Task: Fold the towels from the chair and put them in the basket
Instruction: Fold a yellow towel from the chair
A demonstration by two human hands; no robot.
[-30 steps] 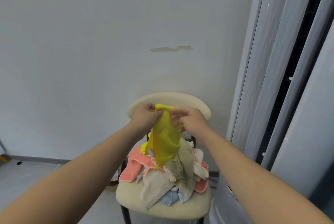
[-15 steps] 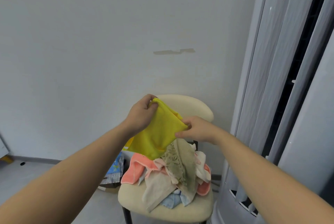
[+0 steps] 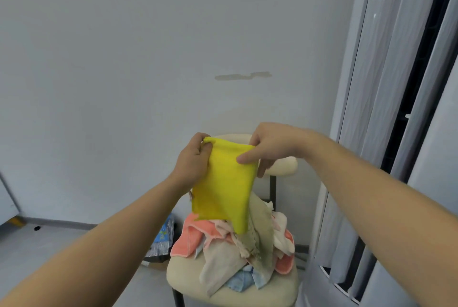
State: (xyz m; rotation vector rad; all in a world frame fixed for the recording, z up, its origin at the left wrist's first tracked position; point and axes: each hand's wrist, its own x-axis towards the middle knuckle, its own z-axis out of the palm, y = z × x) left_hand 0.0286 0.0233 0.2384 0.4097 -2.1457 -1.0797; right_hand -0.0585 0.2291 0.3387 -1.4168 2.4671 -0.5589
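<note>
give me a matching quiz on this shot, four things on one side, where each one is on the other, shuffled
Things:
1 yellow towel
2 pink towel
3 light blue towel
4 printed bag

Places:
a on the floor left of the chair
b pinched by the left hand and right hand
c low at the front of the towel pile
d on the pile's left side

Pairs: 1-b, 2-d, 3-c, 4-a

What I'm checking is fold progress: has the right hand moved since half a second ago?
Yes. The right hand rose, from below the chair backrest to level with its top edge, pinching the yellow towel.
</note>
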